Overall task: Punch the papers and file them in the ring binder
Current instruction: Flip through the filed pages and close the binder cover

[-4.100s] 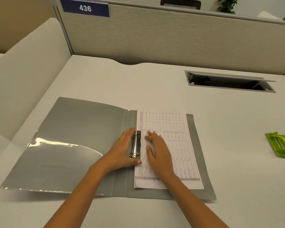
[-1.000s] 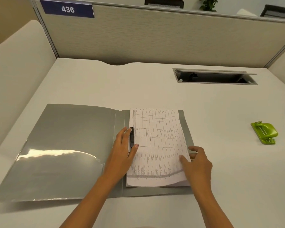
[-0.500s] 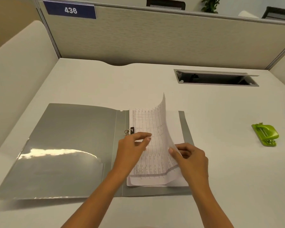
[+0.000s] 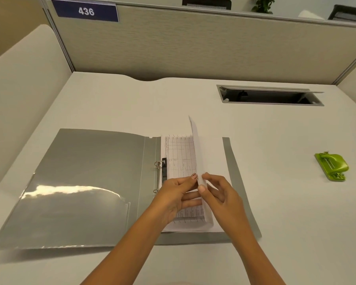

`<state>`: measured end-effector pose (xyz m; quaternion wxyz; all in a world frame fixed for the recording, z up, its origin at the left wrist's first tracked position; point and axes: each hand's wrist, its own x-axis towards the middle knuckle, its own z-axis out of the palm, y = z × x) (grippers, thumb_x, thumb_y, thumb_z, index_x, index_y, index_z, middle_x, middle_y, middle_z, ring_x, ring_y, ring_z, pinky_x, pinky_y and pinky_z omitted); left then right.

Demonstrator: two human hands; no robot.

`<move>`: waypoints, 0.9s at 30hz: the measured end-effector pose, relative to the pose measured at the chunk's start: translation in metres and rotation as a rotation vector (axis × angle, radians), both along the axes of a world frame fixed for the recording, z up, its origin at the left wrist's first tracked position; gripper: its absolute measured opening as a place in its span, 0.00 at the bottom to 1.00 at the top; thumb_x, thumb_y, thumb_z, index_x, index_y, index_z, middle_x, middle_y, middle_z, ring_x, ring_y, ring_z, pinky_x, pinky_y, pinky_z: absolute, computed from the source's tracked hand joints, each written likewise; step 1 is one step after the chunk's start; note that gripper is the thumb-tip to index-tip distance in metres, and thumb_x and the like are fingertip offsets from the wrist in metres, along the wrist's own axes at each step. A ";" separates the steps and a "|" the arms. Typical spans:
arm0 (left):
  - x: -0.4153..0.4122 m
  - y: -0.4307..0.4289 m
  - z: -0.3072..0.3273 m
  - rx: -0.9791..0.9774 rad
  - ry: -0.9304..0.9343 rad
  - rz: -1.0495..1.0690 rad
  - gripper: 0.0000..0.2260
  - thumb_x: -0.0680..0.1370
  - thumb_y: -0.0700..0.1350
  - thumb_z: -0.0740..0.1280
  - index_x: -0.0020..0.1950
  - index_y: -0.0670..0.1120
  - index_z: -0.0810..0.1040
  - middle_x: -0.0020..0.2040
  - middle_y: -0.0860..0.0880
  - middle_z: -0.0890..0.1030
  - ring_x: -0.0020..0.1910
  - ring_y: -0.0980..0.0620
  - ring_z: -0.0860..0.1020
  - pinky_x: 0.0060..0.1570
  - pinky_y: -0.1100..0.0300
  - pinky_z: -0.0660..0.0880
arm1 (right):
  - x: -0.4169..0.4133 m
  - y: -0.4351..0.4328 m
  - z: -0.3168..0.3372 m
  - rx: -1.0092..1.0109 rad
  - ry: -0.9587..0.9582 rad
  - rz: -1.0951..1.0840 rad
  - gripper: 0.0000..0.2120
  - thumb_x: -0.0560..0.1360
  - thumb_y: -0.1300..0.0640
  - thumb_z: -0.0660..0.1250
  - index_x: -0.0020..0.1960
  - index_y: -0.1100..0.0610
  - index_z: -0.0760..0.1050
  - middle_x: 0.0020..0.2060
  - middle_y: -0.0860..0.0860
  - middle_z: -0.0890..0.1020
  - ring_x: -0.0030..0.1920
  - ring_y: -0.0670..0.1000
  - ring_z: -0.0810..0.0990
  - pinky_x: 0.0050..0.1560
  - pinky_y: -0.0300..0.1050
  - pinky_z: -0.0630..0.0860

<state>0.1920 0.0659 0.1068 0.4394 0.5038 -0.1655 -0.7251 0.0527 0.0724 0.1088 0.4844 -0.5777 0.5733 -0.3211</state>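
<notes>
A grey ring binder (image 4: 86, 182) lies open on the white desk, its metal rings (image 4: 158, 175) at the spine. Printed papers (image 4: 179, 155) with table grids lie on the binder's right half, threaded on the rings. The top sheet (image 4: 195, 145) stands up on edge, lifted from its right side. My left hand (image 4: 179, 194) and my right hand (image 4: 222, 194) meet at that sheet's lower part, fingertips pinching it from both sides. A green hole punch (image 4: 332, 166) rests on the desk far to the right, away from both hands.
A cable slot with a raised lid (image 4: 269, 95) is set into the desk at the back right. Beige cubicle partitions (image 4: 193, 44) close off the back and left sides. A blue sign reading 436 (image 4: 86, 10) hangs on the partition.
The right hand lifted the top sheet's right edge and swung it upright. The left hand left the ring mechanism and came over to pinch the same sheet.
</notes>
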 end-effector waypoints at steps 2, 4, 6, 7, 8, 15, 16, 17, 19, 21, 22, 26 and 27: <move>-0.001 0.000 -0.001 0.010 0.014 0.009 0.11 0.77 0.43 0.66 0.56 0.38 0.80 0.50 0.41 0.85 0.46 0.47 0.85 0.39 0.56 0.82 | -0.001 0.000 -0.001 0.000 -0.014 -0.011 0.24 0.67 0.42 0.66 0.61 0.47 0.72 0.62 0.44 0.76 0.62 0.48 0.77 0.61 0.45 0.75; -0.002 0.000 -0.002 0.010 0.024 0.017 0.11 0.77 0.41 0.66 0.57 0.38 0.80 0.50 0.41 0.85 0.46 0.47 0.85 0.39 0.56 0.82 | -0.003 0.000 -0.002 0.001 -0.025 -0.028 0.24 0.66 0.42 0.67 0.60 0.46 0.71 0.60 0.43 0.77 0.60 0.47 0.78 0.60 0.44 0.76; -0.003 0.000 -0.003 0.004 0.028 0.024 0.09 0.78 0.40 0.66 0.55 0.39 0.80 0.47 0.42 0.85 0.43 0.47 0.85 0.38 0.57 0.82 | -0.004 -0.001 -0.004 0.010 -0.031 -0.040 0.24 0.66 0.43 0.68 0.60 0.46 0.71 0.59 0.43 0.77 0.58 0.48 0.79 0.58 0.45 0.77; -0.004 0.000 -0.003 -0.002 0.020 0.027 0.08 0.78 0.40 0.65 0.54 0.39 0.80 0.46 0.43 0.86 0.42 0.48 0.85 0.37 0.58 0.82 | -0.005 -0.001 -0.005 0.017 -0.036 -0.050 0.24 0.66 0.43 0.69 0.60 0.47 0.71 0.59 0.43 0.78 0.57 0.48 0.80 0.56 0.44 0.79; -0.005 0.001 -0.003 -0.007 -0.002 0.031 0.07 0.78 0.39 0.65 0.53 0.40 0.80 0.45 0.43 0.86 0.41 0.48 0.85 0.37 0.58 0.82 | -0.006 -0.002 -0.005 0.025 -0.035 -0.062 0.23 0.66 0.44 0.69 0.59 0.47 0.71 0.58 0.43 0.78 0.55 0.47 0.81 0.54 0.42 0.80; 0.013 -0.001 -0.002 -0.069 -0.306 0.092 0.08 0.78 0.42 0.65 0.53 0.40 0.80 0.47 0.43 0.85 0.41 0.50 0.85 0.37 0.61 0.81 | -0.018 -0.007 -0.010 0.000 0.222 -0.209 0.18 0.76 0.53 0.65 0.64 0.50 0.66 0.56 0.45 0.75 0.48 0.46 0.76 0.44 0.37 0.76; 0.020 -0.001 0.001 -0.080 -0.300 0.105 0.09 0.79 0.42 0.65 0.53 0.39 0.80 0.46 0.43 0.85 0.41 0.50 0.84 0.37 0.61 0.81 | -0.021 -0.008 -0.011 -0.007 0.239 -0.214 0.16 0.77 0.54 0.64 0.64 0.51 0.67 0.56 0.46 0.76 0.45 0.45 0.77 0.39 0.31 0.75; 0.028 -0.001 0.005 -0.091 -0.291 0.120 0.09 0.79 0.42 0.64 0.52 0.38 0.80 0.46 0.42 0.85 0.40 0.50 0.84 0.37 0.61 0.81 | -0.025 -0.009 -0.011 -0.008 0.255 -0.220 0.15 0.78 0.55 0.63 0.64 0.51 0.67 0.55 0.47 0.76 0.43 0.44 0.76 0.32 0.28 0.72; 0.045 0.000 0.013 -0.113 -0.282 0.142 0.09 0.79 0.42 0.64 0.51 0.38 0.80 0.46 0.42 0.85 0.40 0.49 0.84 0.37 0.60 0.82 | -0.031 -0.011 -0.010 0.002 0.266 -0.248 0.16 0.78 0.57 0.62 0.64 0.51 0.64 0.53 0.47 0.76 0.39 0.43 0.76 0.26 0.28 0.68; 0.058 0.002 0.021 -0.131 -0.261 0.144 0.09 0.79 0.43 0.64 0.52 0.39 0.80 0.46 0.42 0.85 0.40 0.49 0.84 0.37 0.61 0.81 | -0.036 -0.012 -0.007 -0.011 0.288 -0.254 0.19 0.78 0.58 0.62 0.66 0.49 0.61 0.52 0.45 0.74 0.36 0.41 0.75 0.26 0.28 0.67; 0.062 0.003 0.024 -0.141 -0.245 0.138 0.09 0.79 0.42 0.64 0.51 0.39 0.80 0.46 0.42 0.85 0.40 0.49 0.84 0.36 0.62 0.81 | -0.038 -0.013 -0.006 -0.027 0.310 -0.247 0.19 0.78 0.58 0.62 0.66 0.48 0.61 0.53 0.44 0.74 0.35 0.41 0.75 0.25 0.28 0.67; 0.057 0.005 0.033 -0.173 -0.207 0.100 0.08 0.79 0.42 0.64 0.50 0.39 0.81 0.44 0.43 0.85 0.38 0.50 0.83 0.37 0.62 0.81 | -0.036 -0.025 -0.005 0.044 0.360 -0.159 0.10 0.79 0.51 0.59 0.54 0.51 0.77 0.58 0.49 0.78 0.46 0.48 0.76 0.36 0.31 0.69; 0.051 0.005 0.035 -0.181 -0.209 0.088 0.09 0.78 0.42 0.64 0.50 0.39 0.81 0.44 0.43 0.85 0.39 0.49 0.83 0.37 0.61 0.81 | -0.034 -0.027 -0.005 0.109 0.360 -0.127 0.14 0.78 0.46 0.58 0.52 0.51 0.79 0.59 0.50 0.78 0.49 0.50 0.75 0.39 0.35 0.71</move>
